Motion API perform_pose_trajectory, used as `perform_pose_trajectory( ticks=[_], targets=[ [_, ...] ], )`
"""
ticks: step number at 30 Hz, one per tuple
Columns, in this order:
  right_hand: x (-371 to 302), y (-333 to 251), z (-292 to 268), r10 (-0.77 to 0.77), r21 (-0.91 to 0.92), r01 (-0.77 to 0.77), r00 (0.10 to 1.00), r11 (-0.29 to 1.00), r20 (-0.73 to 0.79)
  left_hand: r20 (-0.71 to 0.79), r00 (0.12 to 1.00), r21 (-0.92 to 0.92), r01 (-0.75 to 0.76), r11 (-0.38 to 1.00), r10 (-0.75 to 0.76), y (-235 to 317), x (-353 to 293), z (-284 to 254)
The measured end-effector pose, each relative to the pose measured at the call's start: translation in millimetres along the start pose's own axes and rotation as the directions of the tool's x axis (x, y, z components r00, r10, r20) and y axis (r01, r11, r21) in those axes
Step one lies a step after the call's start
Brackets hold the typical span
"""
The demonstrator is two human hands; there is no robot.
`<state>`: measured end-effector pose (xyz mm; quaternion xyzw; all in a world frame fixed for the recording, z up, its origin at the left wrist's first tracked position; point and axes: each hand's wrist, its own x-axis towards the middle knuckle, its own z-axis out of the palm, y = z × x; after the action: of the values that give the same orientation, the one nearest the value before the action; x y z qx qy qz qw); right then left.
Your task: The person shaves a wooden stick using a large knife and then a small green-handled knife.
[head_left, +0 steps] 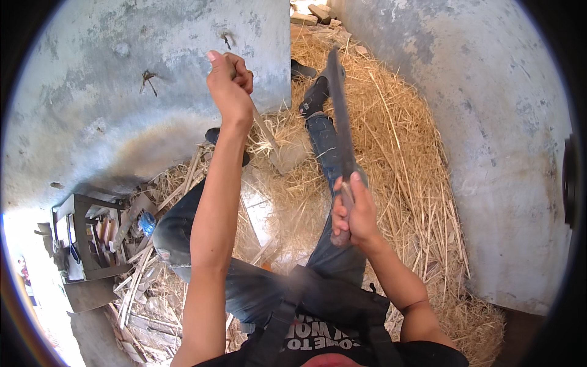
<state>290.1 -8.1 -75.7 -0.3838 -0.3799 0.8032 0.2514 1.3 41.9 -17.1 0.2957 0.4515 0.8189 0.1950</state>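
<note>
Right hand (354, 211) closed tight round the handle of a long dark blade (340, 116), fingers wrapped fully, thumb lying along the grip. Blade pointing up and away over the right leg, its tip level with the dark shoe (315, 95); blurred along its whole length. Left hand (229, 79) raised high, fist shut on the top end of a thin pale stick (264, 128). Stick slanting down and to the right from the fist, lower end reaching a pale flat block (287, 158) that sits in the straw between the legs (cannot tell whether stick and block actually touch). Blade and stick well apart, blade to the right of the stick.

Seated on straw (403, 159), both legs in blue jeans (324, 147) stretched forward, left knee bent outward. Straw filling the floor between two grey concrete walls, one to the left (122, 92) and one to the right (489, 122). Broken bricks (315, 12) at the far end of the gap.

Lower left, beside the left leg: small dark stool or stand (82, 235) with a scatter of split wooden strips (137, 269) round it, and something small and blue (147, 223) among them, too small to tell. Dark straps across the chest at the lower edge.
</note>
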Motion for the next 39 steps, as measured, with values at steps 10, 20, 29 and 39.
perform_pose_trajectory(
  ticks=[10,20,29,39],
  targets=[
    [-7.0,13.5,20.0,0.084,-0.101,-0.078,0.995,0.992,0.062,0.124,0.977,0.045,-0.180,0.983,0.173,-4.5,-18.7,6.4],
    [14.4,6.3,34.5,0.142,-0.209,-0.128,0.988,0.969,0.057,0.028,0.945,-0.052,-0.323,0.945,0.325,-19.4,-13.2,10.8],
    [9.1,41.1,35.1,-0.079,-0.288,0.087,0.996,0.954,0.039,-0.100,0.934,0.182,-0.321,0.929,0.342,-22.5,-14.3,29.3],
    [10.6,-9.2,55.0,-0.306,-0.054,0.308,0.951,0.950,0.042,-0.088,0.930,0.187,-0.337,0.923,0.358,-21.9,-11.0,2.9]
  ],
)
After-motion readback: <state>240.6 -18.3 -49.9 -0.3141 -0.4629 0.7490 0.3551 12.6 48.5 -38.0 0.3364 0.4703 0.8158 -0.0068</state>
